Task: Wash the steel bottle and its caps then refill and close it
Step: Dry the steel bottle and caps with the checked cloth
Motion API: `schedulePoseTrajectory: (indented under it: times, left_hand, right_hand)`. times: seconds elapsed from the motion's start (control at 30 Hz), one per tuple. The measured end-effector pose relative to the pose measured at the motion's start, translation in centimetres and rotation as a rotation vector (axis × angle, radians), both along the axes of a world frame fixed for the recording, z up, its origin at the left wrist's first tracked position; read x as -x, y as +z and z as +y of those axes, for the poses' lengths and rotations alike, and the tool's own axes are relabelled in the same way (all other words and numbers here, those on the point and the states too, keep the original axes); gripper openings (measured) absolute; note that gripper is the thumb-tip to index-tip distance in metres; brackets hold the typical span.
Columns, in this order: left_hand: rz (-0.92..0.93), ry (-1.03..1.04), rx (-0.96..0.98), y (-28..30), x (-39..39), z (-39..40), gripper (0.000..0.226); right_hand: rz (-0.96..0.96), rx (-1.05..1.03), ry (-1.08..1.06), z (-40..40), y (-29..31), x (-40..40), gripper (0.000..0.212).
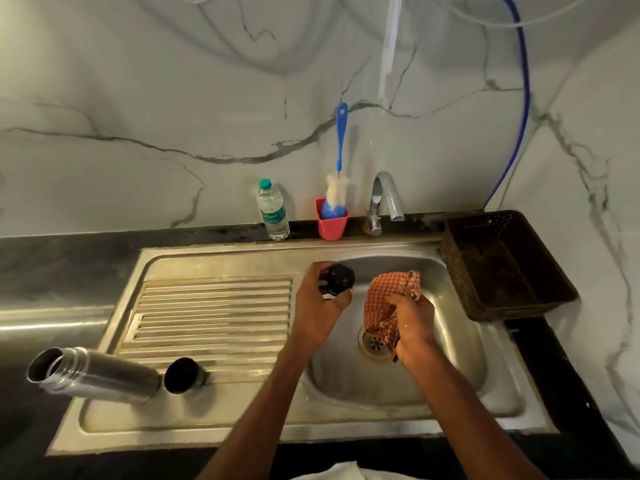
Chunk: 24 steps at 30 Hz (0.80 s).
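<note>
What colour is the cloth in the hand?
Orange-red and white checks on the cloth, held by the right hand; head view.

Open basin [450, 382] right of hands, tap [384, 199] overhanging rear, basket [502, 268] crowding right rim

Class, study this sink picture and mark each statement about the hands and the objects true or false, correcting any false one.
1. The left hand holds a black cap. True.
2. The right hand holds a sponge. False: it grips a checked cloth.
3. The steel bottle stands upright. False: it lies on its side, open.
4. The bottle brush stands in a red holder. True.
5. Water runs from the tap. False: none is visible.
</note>
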State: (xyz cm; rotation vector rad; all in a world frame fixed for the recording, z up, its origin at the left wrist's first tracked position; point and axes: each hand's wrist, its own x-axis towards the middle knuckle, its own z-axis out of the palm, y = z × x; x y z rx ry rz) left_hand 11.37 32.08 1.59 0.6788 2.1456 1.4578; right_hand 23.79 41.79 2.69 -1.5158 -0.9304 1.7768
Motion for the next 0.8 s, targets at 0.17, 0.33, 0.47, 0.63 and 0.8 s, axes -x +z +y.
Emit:
schedulePoseTrajectory:
  times: [0.17,0.33,0.47,0.63,0.8]
  left_hand:
    - [-0.054,0.036,-0.044,-0.2,-0.4,-0.7,0.059]
    - [-0.152,0.086,-0.077,0.2,-0.5,-1.4,0.051]
    - [-0.248,0.064,-0.049,-0.8,-0.6,-1.8,0.056]
    - [-0.423,0.134,-0.166,-0.9,0.0,-2.6,0.039]
    - [-0.586,0.094,-0.291,-1.0,0.2,-2.8,0.028]
  right_hand:
    - [0.018,-0.014,0.036,0.0,-0.2,0.2,0.023]
    - [0.027,-0.033,0.045,-0.2,-0.4,0.2,0.024]
    - [0.005,-0.073,0.076,-0.2,-0.7,0.3,0.026]
    - [-0.014,-0.149,0.134,-0.4,-0.2,-0.1,0.023]
    - [-0.085,-0.498,0.275,-0.9,0.6,-0.4,0.013]
